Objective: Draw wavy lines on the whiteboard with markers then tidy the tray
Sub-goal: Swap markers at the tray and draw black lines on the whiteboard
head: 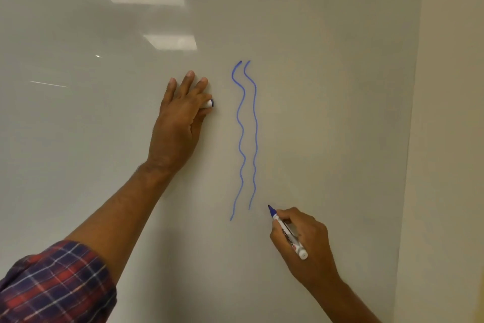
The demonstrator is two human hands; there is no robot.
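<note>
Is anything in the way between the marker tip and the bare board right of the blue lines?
Nothing visible. The marker in the right hand points at bare whiteboard right of the blue lines; the left hand with the cap rests left of them.

Marker barrel: a single line of dark print runs lengthwise along the white body of the marker (290, 238), gripped in the right hand (313, 244); the letters are blurred and cannot be read.
Red patch: a small red block sits at the rear end of that print, near the butt of the barrel; its content is too small to tell.
Marker cap: the white-and-blue cap (208, 104), pinched in the left hand (180, 123), is too small to show any marking.
Legible text: none.
</note>
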